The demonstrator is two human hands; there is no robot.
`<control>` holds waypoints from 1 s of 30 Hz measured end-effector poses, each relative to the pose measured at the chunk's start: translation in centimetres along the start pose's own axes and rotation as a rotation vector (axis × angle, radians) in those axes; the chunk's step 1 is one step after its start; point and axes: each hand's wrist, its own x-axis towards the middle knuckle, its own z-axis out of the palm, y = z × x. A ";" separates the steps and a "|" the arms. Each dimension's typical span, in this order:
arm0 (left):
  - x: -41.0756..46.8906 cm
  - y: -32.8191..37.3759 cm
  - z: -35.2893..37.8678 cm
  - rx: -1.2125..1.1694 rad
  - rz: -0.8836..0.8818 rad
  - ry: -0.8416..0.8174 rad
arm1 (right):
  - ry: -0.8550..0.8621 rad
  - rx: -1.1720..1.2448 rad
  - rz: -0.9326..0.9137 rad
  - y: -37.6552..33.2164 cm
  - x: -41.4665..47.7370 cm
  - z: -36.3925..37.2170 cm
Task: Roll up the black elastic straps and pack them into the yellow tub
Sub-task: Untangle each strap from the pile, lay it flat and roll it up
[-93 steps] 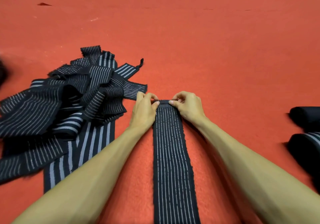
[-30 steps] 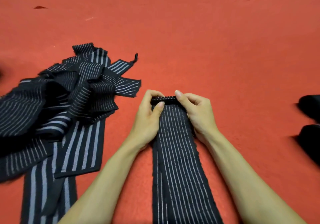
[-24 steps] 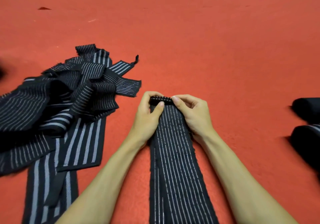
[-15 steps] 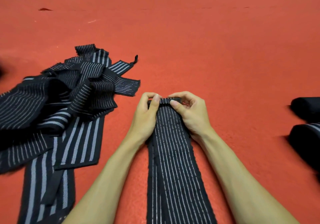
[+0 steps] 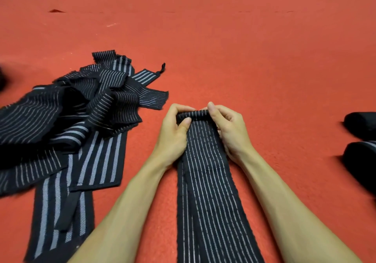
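A long black elastic strap (image 5: 207,181) with thin white stripes lies stretched toward me on the red carpet. Its far end is turned into a small tight roll (image 5: 195,114). My left hand (image 5: 175,132) pinches the roll's left side, thumb on top. My right hand (image 5: 230,130) grips the right side, fingers curled over it. A tangled heap of more black striped straps (image 5: 67,120) lies to the left. The yellow tub is not in view.
The red carpet (image 5: 244,49) stretches far ahead. Two dark rolled bundles (image 5: 362,124) lie at the right edge, partly cut off. A pale rail runs along the carpet's far edge at the top.
The strap's far end has been turned over into a thicker roll that has crept slightly toward me; both hands stay on it, fingers shifting. The heap has not moved.
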 end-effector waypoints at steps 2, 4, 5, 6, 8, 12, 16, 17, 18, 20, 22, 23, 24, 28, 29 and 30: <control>0.1 -0.1 0.0 0.012 0.017 -0.004 | 0.020 -0.014 0.035 -0.3 -0.2 0.2; 0.0 -0.1 0.0 0.003 0.027 -0.008 | 0.040 -0.005 0.051 -0.5 -0.5 0.3; 0.0 0.0 0.0 0.002 0.037 -0.005 | 0.037 0.005 0.051 -0.7 -0.6 0.2; 0.0 0.1 0.0 0.002 0.049 -0.002 | 0.031 0.012 0.048 -0.7 -0.7 0.2; 0.0 0.1 0.0 -0.024 0.061 -0.028 | 0.023 0.026 0.033 -0.8 -1.0 0.2; 0.1 0.0 0.1 -0.124 -0.036 -0.126 | 0.021 0.047 0.029 -0.4 -1.0 0.4; 0.2 -0.1 0.5 -0.005 -0.065 -0.054 | 0.040 -0.002 -0.015 -0.5 -0.8 0.3; 0.2 -0.1 0.6 0.027 -0.064 -0.030 | 0.039 -0.008 -0.033 -0.7 -0.8 0.2; 0.2 -0.1 0.6 0.039 -0.068 -0.021 | 0.037 -0.014 -0.050 -0.8 -0.8 0.2; 0.2 -0.1 0.5 0.026 -0.072 -0.047 | 0.035 -0.047 -0.089 -1.0 -0.7 -0.1; 0.1 0.0 0.4 -0.023 -0.083 -0.086 | 0.033 -0.068 -0.109 -1.1 -0.7 -0.2; 0.1 0.0 0.4 -0.065 -0.081 -0.094 | 0.032 -0.063 -0.109 -1.1 -0.7 -0.2; 0.1 0.1 0.4 -0.108 -0.071 -0.089 | 0.031 -0.055 -0.108 -1.2 -0.7 -0.2; 0.2 -0.4 0.0 -0.196 -0.018 -0.048 | 0.014 0.010 -0.013 -1.1 -0.8 -0.1; 0.2 -0.5 -0.1 -0.196 -0.002 -0.040 | 0.000 0.057 0.051 -1.2 -0.9 0.0; 0.3 -0.7 -0.2 -0.185 0.014 -0.028 | -0.024 0.099 0.107 -1.2 -1.1 0.2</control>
